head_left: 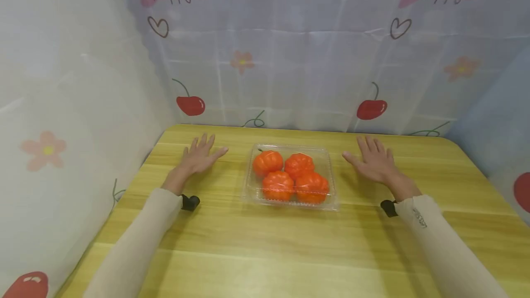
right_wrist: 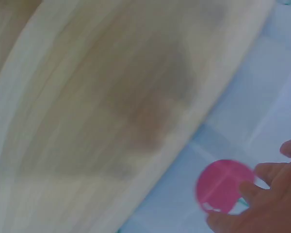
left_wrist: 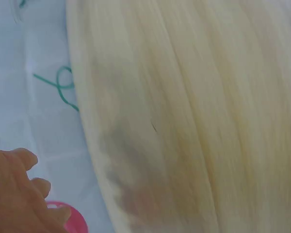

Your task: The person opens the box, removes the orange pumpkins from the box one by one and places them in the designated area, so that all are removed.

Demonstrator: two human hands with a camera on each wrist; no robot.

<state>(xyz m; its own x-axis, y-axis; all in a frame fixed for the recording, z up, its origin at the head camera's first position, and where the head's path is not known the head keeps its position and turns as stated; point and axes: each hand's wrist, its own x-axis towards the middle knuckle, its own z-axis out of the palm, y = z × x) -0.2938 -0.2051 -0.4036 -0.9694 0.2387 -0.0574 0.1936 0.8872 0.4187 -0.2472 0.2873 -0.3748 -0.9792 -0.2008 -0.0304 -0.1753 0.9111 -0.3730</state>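
Note:
A clear plastic clamshell box (head_left: 290, 205) stands in the middle of the table, its lid down. Through the lid show several small orange pumpkins (head_left: 278, 186); one has a green stem. To the left of the box, and apart from it, my left hand (head_left: 198, 156) is spread with straight fingers and holds nothing. On the opposite side my right hand (head_left: 374, 162) is likewise spread, thumb toward the box, not touching it. Each wrist view catches part of its hand, the left hand (left_wrist: 19, 194) and the right hand (right_wrist: 271, 191), over the table's edge.
The wooden table (head_left: 265, 252) has a light, glossy grain. A patterned curtain (head_left: 281, 82) with cherries, hearts and flowers hangs along its back edge. More of this cloth (head_left: 74, 95) closes the left side, and another sheet (head_left: 505, 114) hangs at the right.

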